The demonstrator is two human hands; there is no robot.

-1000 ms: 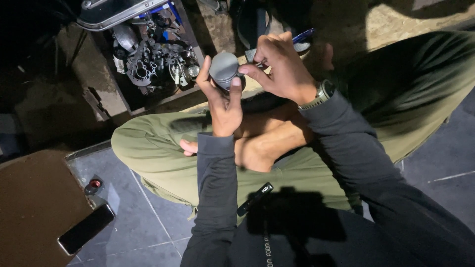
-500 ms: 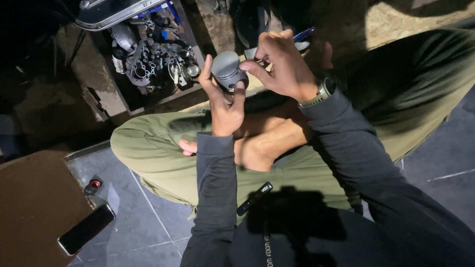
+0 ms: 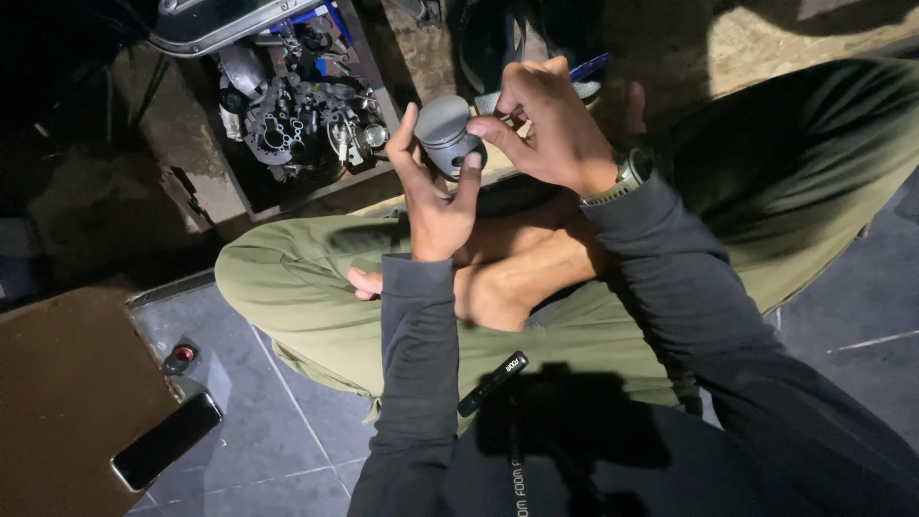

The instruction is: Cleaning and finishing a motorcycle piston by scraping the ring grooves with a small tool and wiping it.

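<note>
A grey metal piston (image 3: 446,132), a short cylinder with a flat crown, is held up over my crossed legs. My left hand (image 3: 433,196) cups it from below, thumb and fingers up its sides. My right hand (image 3: 550,129) reaches in from the right, its fingertips pressed on the piston's side near the ring grooves. A wristwatch (image 3: 624,178) sits on my right wrist. Whether the right fingers pinch a small part is hidden.
A wooden tray (image 3: 359,177) of dark engine parts and sockets lies on the ground ahead. A phone (image 3: 166,441) and a small red-capped item (image 3: 179,356) rest at the lower left beside a brown board (image 3: 67,393). Grey tiles surround my olive trousers (image 3: 306,287).
The piston has been turned slightly in my hands and my right fingers have shifted along its side. Both arms stay in nearly the same place.
</note>
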